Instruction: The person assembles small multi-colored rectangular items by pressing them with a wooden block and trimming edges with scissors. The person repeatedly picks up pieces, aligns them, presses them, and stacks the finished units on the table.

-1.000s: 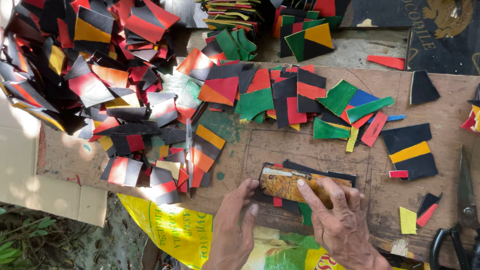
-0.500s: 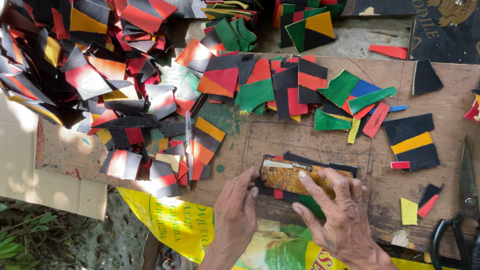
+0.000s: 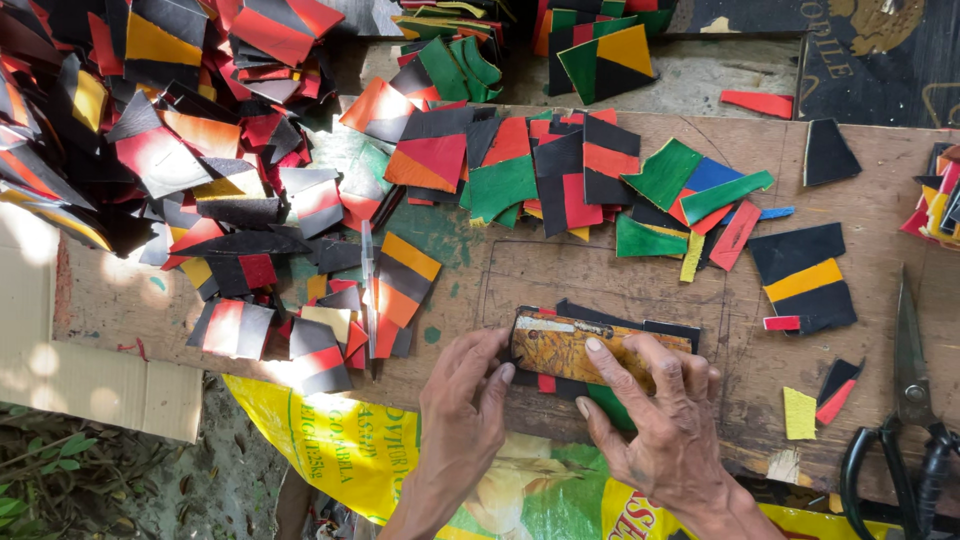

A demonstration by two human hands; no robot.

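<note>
- Our left hand [image 3: 462,405] rests at the near edge of the wooden board [image 3: 600,270], fingers curled close together, their tips touching the left end of the rusty rectangular metal template [image 3: 575,350].
- Our right hand [image 3: 655,415] lies over the right part of the template, fingers spread, the index finger pressing flat on its top.
- The template sits on a small stack of black, red and green cut pieces [image 3: 600,392], near the front middle of the board.
- A large heap of black, red and orange offcuts [image 3: 180,150] fills the left side.
- Green and red pieces [image 3: 600,175] lie beyond the template.
- A black-and-yellow piece [image 3: 803,277] lies to the right; black-handled scissors [image 3: 908,400] lie at the far right edge.
- A yellow printed sack [image 3: 350,450] hangs below the board.
</note>
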